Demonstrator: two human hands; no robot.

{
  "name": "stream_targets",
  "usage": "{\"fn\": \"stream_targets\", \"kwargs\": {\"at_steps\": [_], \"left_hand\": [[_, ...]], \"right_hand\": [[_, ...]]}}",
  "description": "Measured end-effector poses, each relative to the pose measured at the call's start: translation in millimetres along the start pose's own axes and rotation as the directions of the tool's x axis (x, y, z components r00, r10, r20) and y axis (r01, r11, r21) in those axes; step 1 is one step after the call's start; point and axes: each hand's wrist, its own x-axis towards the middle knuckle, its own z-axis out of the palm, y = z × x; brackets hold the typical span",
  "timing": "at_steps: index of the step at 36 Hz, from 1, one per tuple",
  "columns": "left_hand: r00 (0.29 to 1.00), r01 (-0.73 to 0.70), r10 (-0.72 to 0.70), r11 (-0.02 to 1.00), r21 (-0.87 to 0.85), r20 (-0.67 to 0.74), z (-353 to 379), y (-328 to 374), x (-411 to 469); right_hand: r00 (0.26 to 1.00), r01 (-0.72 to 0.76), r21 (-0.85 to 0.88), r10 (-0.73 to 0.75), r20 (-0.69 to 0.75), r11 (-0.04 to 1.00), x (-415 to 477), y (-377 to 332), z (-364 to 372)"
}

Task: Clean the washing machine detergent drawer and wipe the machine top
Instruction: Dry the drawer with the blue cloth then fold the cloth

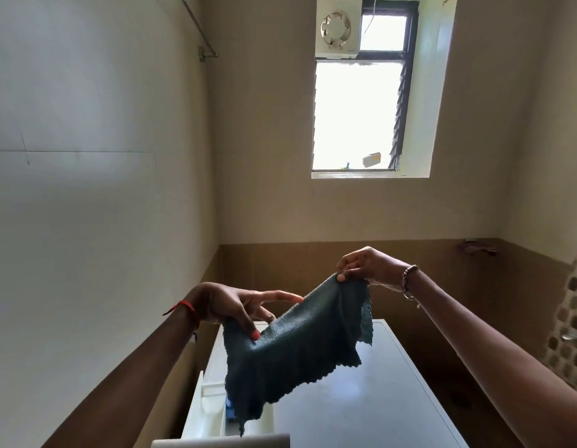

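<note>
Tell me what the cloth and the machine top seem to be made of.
Cloth: soft textile, probably microfibre or terry; matte dark teal, nubby pile, wavy edge, hangs limp. Machine top: hard, smooth, glossy; it reflects bright light. Painted metal or plastic, I cannot tell.

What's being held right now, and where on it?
A dark cloth, spread in the air: left hand pinches its left top edge, right hand pinches its right top corner.
</note>
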Motion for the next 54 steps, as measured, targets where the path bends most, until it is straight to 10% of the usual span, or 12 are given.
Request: {"fn": "stream_targets", "kwargs": {"at_steps": [14, 29, 49, 54], "left_hand": [[0.887, 0.206, -0.198, 0.978, -0.025, -0.418, -12.1, 15.0, 15.1], [0.710, -0.093, -0.139, 0.953, -0.288, -0.690, -7.4, 34.1, 41.3], [0.781, -0.313, -0.270, 0.612, -0.726, -0.564, -3.1, 40.8, 27.2], [0.809, -0.258, -0.211, 0.713, -0.653, -0.549, -0.7, 45.3, 19.9]], "right_hand": [[0.949, -0.028, -0.293, -0.067, -0.308, 0.956, 10.5, -18.4, 18.5], [0.852, 0.212, -0.425, -0.379, -0.361, 0.880, 6.9, -42.8, 127.3], [0.830, 0.373, -0.220, -0.430, -0.355, 0.901, 7.5, -7.8, 130.3], [0.810, 0.361, 0.003, -0.312, -0.497, 0.933, 8.6, -16.5, 109.7]]}}
